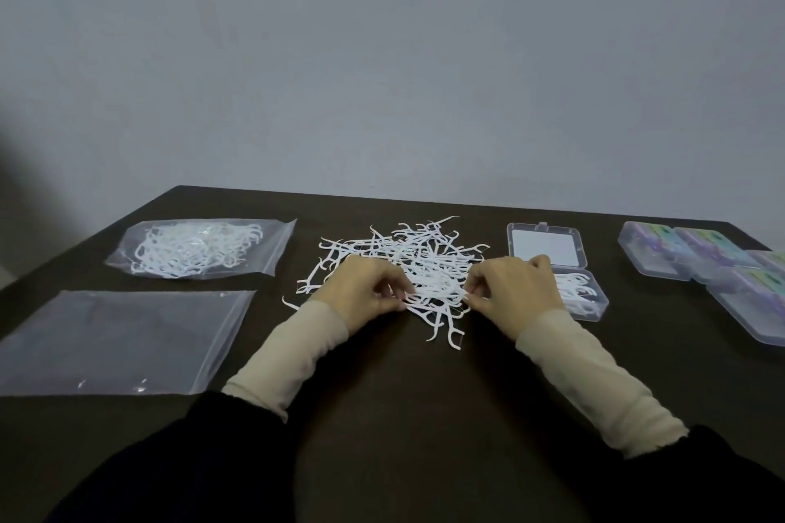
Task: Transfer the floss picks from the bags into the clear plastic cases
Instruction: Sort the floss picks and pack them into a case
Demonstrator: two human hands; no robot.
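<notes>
Right now your two hands sit at the near edge of a big loose pile of white floss picks (408, 268) in the middle of the dark tabletop (382, 416). Your left hand (365, 293) is on the left side of the pile. Its fingers (393, 295) are curled in, and the tips pinch at picks on the near edge. Your right hand (516, 293) is on the right side of the pile. Its fingers (478, 293) are curled too, and they pinch at picks there. The two hands are near each other, with picks lying between them. A few picks stick out of the pile toward you.

Just behind your right hand lies an open clear case (556, 268). Its lid is tipped back flat, and the bottom half holds some white picks. Your right hand hides part of it.

On the far left lies a clear bag full of picks (199, 248). Closer to you on the left lies a flat clear bag (123, 342), and you cannot tell if anything is in it.

On the far right sits a bunch of closed clear cases (705, 263) with purple and green colors inside. They touch each other, and some run off the edge of the view.

Your arms wear pale sleeves (289, 357) under dark sleeves. Behind the tabletop is a plain gray wall (382, 55).
</notes>
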